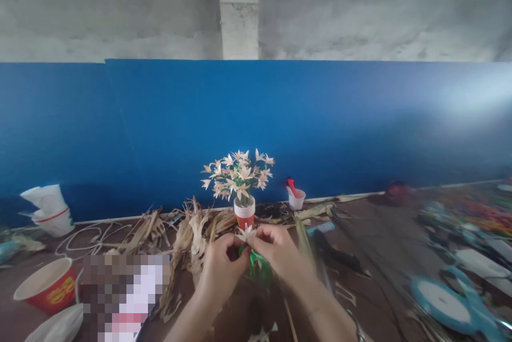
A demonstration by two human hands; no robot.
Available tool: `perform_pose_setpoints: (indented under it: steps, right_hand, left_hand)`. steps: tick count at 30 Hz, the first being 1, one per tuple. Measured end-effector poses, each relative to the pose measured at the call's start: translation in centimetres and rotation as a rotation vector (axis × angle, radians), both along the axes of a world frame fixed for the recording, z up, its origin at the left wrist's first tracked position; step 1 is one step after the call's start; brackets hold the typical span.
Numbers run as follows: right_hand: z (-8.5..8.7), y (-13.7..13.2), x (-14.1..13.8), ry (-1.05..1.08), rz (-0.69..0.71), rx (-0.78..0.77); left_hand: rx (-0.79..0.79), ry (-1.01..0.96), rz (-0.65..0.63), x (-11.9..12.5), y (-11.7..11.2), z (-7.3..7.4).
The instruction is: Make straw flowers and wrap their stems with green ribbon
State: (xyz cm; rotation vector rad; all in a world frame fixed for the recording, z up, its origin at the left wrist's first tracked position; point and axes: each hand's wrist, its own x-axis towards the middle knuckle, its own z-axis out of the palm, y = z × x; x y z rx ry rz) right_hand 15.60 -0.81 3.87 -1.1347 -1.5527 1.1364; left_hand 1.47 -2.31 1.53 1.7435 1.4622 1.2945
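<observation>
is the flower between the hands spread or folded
Spread: the flower has pale, pointed petals fanning outward between the left hand and right hand.

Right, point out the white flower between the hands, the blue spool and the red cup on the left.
White flower [245,232], head view: its petals.
Blue spool [441,302], head view: its pale centre.
Red cup [57,294], head view: its outer wall.
</observation>
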Motion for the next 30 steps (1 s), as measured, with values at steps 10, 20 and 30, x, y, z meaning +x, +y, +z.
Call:
perform_pose_setpoints:
  steps: [10, 20, 30]
  right_hand:
    - [0.3, 0.0, 0.6, -0.138, 0.075, 0.138]
    - [0.5, 0.6, 1.4, 0.157, 0.120, -0.202]
    - [-0.1, 0.7, 1.6, 0.159, 0.182, -0.248]
  left_hand:
    - [-0.071, -0.065, -0.022, 0.2, 0.2, 0.1]
    - [-0.406, -0.377, -0.244, -0.1, -0.6, 1.4]
    - [-0.496, -0.460, -0.286, -0.5, -0.6, 1.1]
